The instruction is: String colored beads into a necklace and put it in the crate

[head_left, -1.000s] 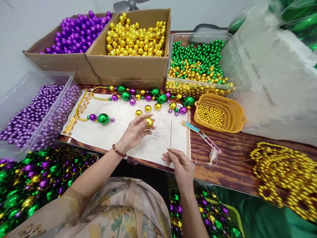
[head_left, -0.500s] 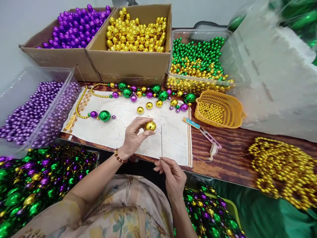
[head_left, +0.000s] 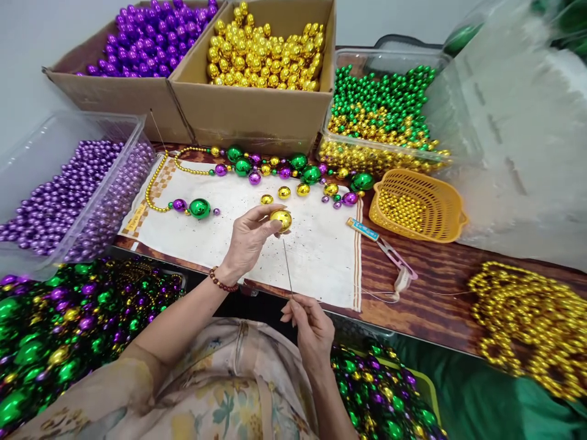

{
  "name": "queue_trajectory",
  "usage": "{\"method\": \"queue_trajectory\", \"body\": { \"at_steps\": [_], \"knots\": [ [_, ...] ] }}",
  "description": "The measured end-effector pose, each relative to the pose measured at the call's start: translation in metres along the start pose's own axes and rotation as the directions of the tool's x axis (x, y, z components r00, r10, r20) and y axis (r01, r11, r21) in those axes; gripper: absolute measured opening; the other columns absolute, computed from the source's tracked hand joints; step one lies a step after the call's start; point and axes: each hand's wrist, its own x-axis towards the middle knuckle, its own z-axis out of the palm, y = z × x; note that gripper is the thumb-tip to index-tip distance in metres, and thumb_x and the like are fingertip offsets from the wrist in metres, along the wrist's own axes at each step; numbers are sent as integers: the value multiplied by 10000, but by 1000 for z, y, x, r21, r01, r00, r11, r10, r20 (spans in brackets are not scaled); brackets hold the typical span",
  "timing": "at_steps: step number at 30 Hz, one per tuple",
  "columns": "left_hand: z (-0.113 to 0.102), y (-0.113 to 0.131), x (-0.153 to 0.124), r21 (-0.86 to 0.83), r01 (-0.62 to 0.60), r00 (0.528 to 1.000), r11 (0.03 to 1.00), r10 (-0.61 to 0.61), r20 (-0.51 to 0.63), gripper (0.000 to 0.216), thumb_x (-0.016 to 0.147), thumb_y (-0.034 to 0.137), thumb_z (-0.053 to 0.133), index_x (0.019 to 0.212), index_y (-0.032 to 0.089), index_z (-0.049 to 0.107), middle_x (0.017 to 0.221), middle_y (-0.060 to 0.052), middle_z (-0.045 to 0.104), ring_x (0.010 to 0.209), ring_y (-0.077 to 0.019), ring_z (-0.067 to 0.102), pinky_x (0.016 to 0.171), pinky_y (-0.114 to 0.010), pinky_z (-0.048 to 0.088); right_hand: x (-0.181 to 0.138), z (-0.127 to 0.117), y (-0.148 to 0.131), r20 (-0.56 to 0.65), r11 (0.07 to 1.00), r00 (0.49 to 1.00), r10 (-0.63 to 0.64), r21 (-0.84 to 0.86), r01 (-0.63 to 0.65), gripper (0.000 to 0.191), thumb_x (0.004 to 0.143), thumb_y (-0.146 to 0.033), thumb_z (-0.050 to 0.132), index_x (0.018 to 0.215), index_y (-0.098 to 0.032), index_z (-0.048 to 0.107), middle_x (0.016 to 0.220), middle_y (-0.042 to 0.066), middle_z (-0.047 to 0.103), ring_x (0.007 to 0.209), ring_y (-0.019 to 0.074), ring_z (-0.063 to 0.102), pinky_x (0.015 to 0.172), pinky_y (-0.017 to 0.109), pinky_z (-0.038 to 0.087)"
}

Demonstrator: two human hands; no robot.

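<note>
Between thumb and fingers, my left hand (head_left: 247, 241) pinches a large shiny gold bead (head_left: 281, 220) above the white cloth (head_left: 192, 250). My right hand (head_left: 310, 327) grips the lower end of a long thin needle (head_left: 287, 267). The needle points up, its tip just below the gold bead; whether it touches the bead I cannot tell. Several loose gold beads (head_left: 284, 192) lie beyond my left hand. A strand of purple, green and gold beads (head_left: 243, 166) runs along the cloth's far edge. Its left end holds a big green bead (head_left: 200, 208).
Cardboard boxes of purple beads (head_left: 151, 43) and gold beads (head_left: 266, 55) stand behind. Clear tubs hold small purple beads (head_left: 68, 189) and green and gold beads (head_left: 380, 98). An orange basket (head_left: 447, 214), thread snips (head_left: 397, 256) and gold bead strings (head_left: 527, 324) lie right.
My right hand has moved left with the needle, bringing its tip from beside the gold bead to just under it. My left hand has turned the bead slightly. The camera view has shifted a little.
</note>
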Motion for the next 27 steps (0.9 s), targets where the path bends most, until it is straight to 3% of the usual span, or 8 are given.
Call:
{"method": "queue_trajectory", "body": {
  "at_steps": [13, 27],
  "knots": [
    [2, 2, -2, -45, 72, 997, 996, -71, 18, 323, 696, 401, 867, 945, 220, 771, 897, -31, 734, 716, -112, 666, 641, -239, 530, 4, 8, -4, -12, 999, 1000, 29, 27, -29, 111, 968, -263, 610, 944, -186, 686, 716, 4, 701, 519, 108, 643, 489, 213, 461],
    [9, -1, -26, 50, -18, 997, 999, 14, 70, 307, 753, 300, 839, 1039, 228, 754, 1044, -49, 731, 904, -139, 685, 782, -241, 606, 19, 25, -16, -37, 999, 999, -7, 51, 9, 179, 986, -316, 575, 918, -180, 670, 724, 19, 702, 510, 120, 638, 476, 229, 452]
  ]
}}
